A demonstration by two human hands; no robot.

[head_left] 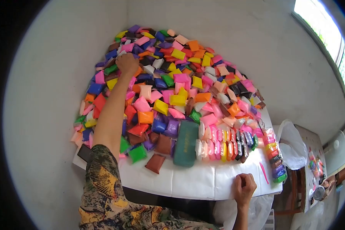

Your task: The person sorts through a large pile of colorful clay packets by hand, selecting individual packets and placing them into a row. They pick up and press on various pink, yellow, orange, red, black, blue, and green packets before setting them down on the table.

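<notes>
A big heap of small coloured packets (172,80) covers a white table (195,180) pushed into a wall corner. My left hand (127,63) reaches far into the heap's back left and closes over a packet there; which packet is hidden under the fingers. My right hand (244,187) rests on the table's near edge with curled fingers and nothing in it. A dark green box (186,143) lies at the front of the heap, next to a neat row of upright packets (226,145).
A stack of bagged packets (275,159) and a pink stick (263,172) lie at the table's right end. A phone (84,152) sits at the left front corner. A white bag (293,143) and a cluttered low stand (314,168) are to the right.
</notes>
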